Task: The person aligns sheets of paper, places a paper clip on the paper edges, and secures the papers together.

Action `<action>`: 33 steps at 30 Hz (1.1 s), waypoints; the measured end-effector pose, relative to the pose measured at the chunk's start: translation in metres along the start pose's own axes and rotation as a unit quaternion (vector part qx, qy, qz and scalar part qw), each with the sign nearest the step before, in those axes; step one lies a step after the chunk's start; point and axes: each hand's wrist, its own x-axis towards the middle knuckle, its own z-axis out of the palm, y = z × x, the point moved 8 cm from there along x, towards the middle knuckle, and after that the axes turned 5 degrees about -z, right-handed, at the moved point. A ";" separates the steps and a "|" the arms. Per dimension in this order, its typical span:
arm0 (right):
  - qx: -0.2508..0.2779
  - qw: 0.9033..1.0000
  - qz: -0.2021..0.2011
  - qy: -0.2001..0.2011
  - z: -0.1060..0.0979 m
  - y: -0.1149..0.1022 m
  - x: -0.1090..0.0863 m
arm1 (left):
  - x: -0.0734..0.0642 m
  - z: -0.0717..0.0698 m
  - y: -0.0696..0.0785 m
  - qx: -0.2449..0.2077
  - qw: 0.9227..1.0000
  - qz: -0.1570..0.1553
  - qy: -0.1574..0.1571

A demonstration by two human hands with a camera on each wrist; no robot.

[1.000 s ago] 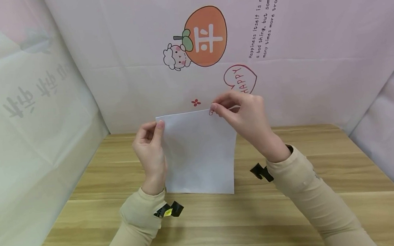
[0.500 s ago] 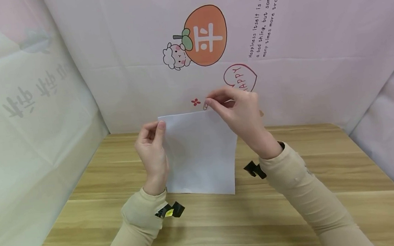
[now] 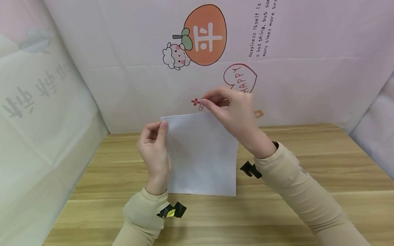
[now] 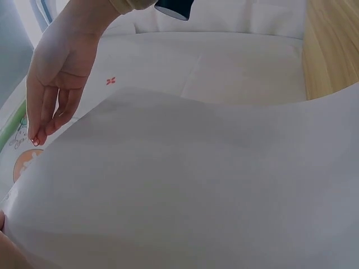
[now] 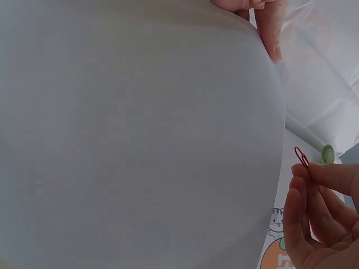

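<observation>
A white sheet of paper (image 3: 200,154) is held up over the table, its top edge roughly level. My left hand (image 3: 154,152) pinches its upper left corner between thumb and fingers. Just above the top edge, my right hand (image 3: 237,113) pinches a small red paper clip (image 3: 201,107) between thumb and index finger. In the right wrist view the paper clip (image 5: 302,156) pokes up from the fingertips, apart from the paper's edge. The left wrist view shows the right hand (image 4: 60,73) beyond the sheet. The right forearm and hand cover the sheet's upper right corner in the head view.
A wood-grain table (image 3: 207,233) lies under the hands. Behind it stands a pale backdrop (image 3: 136,85) printed with an orange fruit, a heart and lettering. White side walls (image 3: 34,134) close in the left and right. Each wrist wears a black camera mount (image 3: 250,170).
My right hand has moved left along the paper's top edge, lifting the paper clip from in front of the sheet to above it. The left hand and paper have shifted slightly right.
</observation>
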 end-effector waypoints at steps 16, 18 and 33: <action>0.008 1.000 -0.008 -0.007 0.014 -0.006 0.002 | -0.002 0.003 0.002 -0.019 1.000 0.006 0.007; 0.008 1.000 -0.011 -0.005 0.015 -0.007 0.003 | -0.002 0.003 0.002 -0.017 1.000 0.005 0.006; 0.005 1.000 -0.025 0.006 0.024 -0.008 0.003 | -0.003 0.004 0.000 -0.014 1.000 -0.001 0.002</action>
